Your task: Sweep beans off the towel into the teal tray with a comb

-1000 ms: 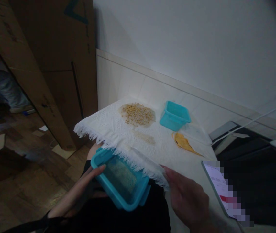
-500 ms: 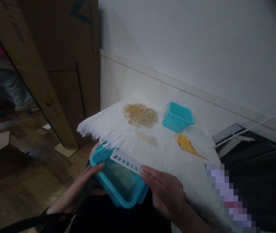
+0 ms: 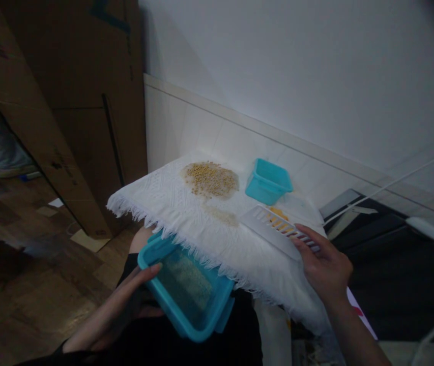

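Observation:
My left hand (image 3: 142,284) grips the near-left rim of a blue plastic container (image 3: 171,317), thumb over the edge. Small pale grains (image 3: 194,284) lie in its bottom. The container is tilted, with its far side under the fringe of a white cloth (image 3: 159,195). In my right hand (image 3: 325,264), a white slotted plastic piece (image 3: 270,236) is pinched by its right end, above the cloth. It partly covers an orange-yellow flat thing (image 3: 279,212). A pile of yellow beans (image 3: 211,178) mixed with paler grains lies on the cloth, a thin pale patch of grains (image 3: 220,216) in front of it.
A smaller blue container (image 3: 266,188) stands on the cloth near the wall (image 3: 296,91). Large cardboard (image 3: 75,142) rises at the left. Black objects and a white cable (image 3: 384,185) are at the right. Part of another person (image 3: 1,142) shows at far left.
My right hand has carried the white slotted piece from the large container's rim up and right over the cloth. The fringe now hangs over the container's far edge. The view has shifted slightly.

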{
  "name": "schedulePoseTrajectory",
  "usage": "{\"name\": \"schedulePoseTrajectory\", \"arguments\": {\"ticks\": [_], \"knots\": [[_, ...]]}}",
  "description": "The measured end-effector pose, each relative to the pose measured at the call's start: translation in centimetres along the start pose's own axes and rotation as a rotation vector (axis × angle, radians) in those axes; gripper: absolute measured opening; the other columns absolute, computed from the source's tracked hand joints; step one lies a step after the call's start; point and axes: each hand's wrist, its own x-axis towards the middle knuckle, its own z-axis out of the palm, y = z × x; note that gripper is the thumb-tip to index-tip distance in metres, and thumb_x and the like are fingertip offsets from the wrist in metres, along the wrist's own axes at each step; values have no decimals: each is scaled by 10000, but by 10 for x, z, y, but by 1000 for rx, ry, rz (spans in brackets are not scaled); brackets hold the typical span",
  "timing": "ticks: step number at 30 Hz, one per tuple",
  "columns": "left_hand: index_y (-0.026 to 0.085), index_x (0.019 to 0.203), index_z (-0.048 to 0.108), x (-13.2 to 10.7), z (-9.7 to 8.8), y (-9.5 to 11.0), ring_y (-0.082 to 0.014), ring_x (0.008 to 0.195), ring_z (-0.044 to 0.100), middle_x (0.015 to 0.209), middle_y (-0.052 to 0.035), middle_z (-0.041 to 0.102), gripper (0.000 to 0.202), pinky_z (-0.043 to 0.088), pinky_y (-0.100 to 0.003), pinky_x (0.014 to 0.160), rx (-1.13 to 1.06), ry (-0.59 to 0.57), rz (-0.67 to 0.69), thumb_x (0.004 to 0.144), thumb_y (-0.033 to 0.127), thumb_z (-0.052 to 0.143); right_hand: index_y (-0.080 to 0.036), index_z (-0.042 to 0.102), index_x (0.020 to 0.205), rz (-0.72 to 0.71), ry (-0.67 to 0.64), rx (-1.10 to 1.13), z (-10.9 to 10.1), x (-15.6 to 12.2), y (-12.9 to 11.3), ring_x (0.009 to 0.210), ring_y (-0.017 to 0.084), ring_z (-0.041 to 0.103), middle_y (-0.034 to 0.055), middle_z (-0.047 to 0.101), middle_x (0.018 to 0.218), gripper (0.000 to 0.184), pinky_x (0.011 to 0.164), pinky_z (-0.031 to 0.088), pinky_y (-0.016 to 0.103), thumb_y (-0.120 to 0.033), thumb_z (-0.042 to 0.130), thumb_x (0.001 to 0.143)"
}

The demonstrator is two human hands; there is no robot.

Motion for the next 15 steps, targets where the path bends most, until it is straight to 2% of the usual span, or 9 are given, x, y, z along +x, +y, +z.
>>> {"name": "schedulePoseTrajectory", "arguments": {"ticks": [2,6,11,15], "knots": [[198,1420,693,-23,1,-2,-354,1235,713,1475,-109,685,437,632,-540,1007,-5,-26,-35,1025,379,745,-240,889,1095,20,-30,30,-2,-2,10,634,227,789,72,882,978,370,551,611,304,-552,750,953],[215,1415,690,-56,9,3,-305,1193,726,1449,-127,696,410,638,-518,982,-17,-89,-98,1040,375,729,-244,888,1101,54,-36,92,4,-4,16,726,256,811,75,880,1018,339,627,647,333,-518,782,931],[208,1416,688,-68,17,18,-311,1197,725,1445,-126,697,419,638,-523,981,-26,-122,-155,1034,372,738,-235,882,1115,81,-54,159,19,1,10,591,213,730,66,878,980,317,579,624,327,-468,798,918],[213,1412,691,-70,19,24,-305,1194,726,1449,-126,695,408,638,-516,983,-32,-130,-172,1040,374,729,-243,881,1122,51,-99,221,32,9,-1,671,220,757,60,877,999,282,624,628,323,-416,795,916]]}}
